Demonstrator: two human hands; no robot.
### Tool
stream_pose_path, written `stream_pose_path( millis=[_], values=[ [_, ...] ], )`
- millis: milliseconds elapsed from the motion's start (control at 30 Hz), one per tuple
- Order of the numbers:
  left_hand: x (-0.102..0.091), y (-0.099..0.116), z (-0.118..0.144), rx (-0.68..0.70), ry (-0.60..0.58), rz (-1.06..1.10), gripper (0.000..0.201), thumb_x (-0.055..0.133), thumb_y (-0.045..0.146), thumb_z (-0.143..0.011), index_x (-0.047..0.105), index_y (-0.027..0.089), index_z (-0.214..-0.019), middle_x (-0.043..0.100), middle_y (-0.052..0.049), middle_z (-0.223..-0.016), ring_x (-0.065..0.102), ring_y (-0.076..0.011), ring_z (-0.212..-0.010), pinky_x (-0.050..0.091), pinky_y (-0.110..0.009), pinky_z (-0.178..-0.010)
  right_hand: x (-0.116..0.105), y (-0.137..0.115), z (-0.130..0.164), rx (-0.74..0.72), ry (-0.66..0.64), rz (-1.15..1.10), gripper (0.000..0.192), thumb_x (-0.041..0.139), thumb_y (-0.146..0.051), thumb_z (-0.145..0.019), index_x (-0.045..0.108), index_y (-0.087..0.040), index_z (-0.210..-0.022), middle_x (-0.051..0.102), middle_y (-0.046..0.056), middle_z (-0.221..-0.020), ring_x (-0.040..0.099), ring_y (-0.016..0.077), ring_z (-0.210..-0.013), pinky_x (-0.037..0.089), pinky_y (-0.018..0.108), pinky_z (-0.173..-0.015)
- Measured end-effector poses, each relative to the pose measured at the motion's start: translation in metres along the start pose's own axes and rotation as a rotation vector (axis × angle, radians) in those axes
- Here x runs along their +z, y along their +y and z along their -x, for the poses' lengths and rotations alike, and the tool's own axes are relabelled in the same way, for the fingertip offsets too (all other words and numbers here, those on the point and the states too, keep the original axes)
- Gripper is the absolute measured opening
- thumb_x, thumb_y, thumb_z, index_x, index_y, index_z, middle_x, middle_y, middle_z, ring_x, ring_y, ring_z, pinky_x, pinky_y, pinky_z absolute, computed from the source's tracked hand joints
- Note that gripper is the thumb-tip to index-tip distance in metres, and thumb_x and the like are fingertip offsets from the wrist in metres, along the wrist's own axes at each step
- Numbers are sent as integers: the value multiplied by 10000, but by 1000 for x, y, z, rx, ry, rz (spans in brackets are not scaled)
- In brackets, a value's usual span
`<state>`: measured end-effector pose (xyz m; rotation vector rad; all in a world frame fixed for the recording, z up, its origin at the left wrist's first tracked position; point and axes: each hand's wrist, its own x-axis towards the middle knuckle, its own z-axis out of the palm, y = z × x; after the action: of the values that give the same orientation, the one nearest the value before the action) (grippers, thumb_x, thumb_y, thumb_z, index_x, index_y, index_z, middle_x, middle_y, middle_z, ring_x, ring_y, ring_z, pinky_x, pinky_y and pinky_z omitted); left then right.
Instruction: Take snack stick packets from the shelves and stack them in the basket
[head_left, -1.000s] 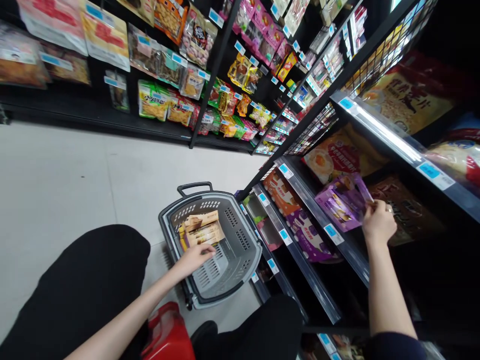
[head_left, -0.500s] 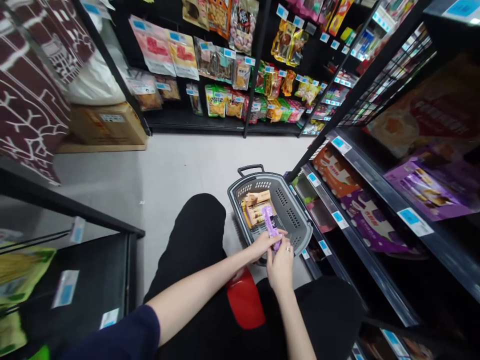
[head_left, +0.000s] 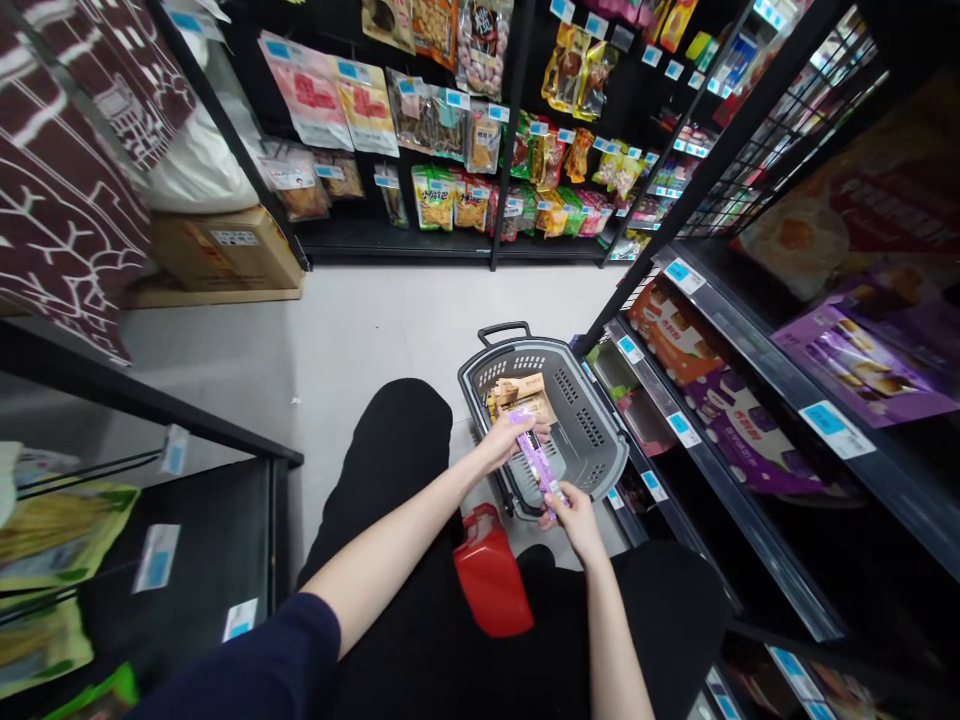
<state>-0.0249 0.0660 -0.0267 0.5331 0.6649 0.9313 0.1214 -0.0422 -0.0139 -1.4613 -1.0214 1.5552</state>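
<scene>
Both hands' grip [head_left: 516,437] [head_left: 574,503] closed on purple packet [head_left: 538,462] above grey basket [head_left: 600,470].

A brown cardboard box [head_left: 225,250] is sitting on the pale floor [head_left: 360,320] far left; purple snack bags [head_left: 862,365] are lying on the black right shelf [head_left: 757,330].

Both hands grip a purple snack packet [head_left: 538,464] over the grey plastic shopping basket [head_left: 600,470]. Below the grip: basket floor bare, free to enter. Beyond it: tan boxes [head_left: 521,395] fill the far end. Right: black shelf edge [head_left: 660,470] blocks. Left: open pale floor [head_left: 337,330].
</scene>
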Motion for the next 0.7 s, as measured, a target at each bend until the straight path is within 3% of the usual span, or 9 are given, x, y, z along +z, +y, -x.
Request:
stream_pose_path(
  millis=[267,367,467,567,700],
  values=[
    [-2,9,-2,-12,-47,134,389,448,377,-860,582,43,-1007,664,-173,-884,645,-226,-791,488,-414,-791,-20,-8,5,-38,65,-53,441,719,-468,-571,645,-131,-846,672,56,-692,629,216,-595,524,346,-573],
    [-1,15,0,-79,-44,40,547,345,518,-856,573,65,-1059,662,-176,-915,642,-220,-766,517,-358,-685,-24,-5,4,-78,147,-11,466,706,-485,-577,655,-121,-864,660,54,-628,626,231,-575,525,363,-563],
    [-3,21,2,-155,34,-152,625,356,612,-801,598,80,-1025,669,-166,-882,624,-174,-593,507,-285,-525,-28,3,2,-165,299,141,451,669,-464,-630,664,-137,-940,666,55,-681,604,197,-527,509,326,-518],
    [-6,24,3,-184,86,-187,550,446,564,-782,606,76,-979,673,-152,-826,640,-188,-589,520,-292,-552,-33,10,1,-338,452,367,339,599,-406,-717,681,-186,-962,662,69,-841,595,162,-576,503,302,-577],
    [-8,25,2,-189,14,-38,387,411,361,-829,593,42,-951,675,-162,-808,662,-223,-715,532,-354,-700,-38,7,3,-480,532,419,322,618,-357,-711,681,-188,-977,633,98,-978,595,213,-902,482,335,-795]
  ],
)
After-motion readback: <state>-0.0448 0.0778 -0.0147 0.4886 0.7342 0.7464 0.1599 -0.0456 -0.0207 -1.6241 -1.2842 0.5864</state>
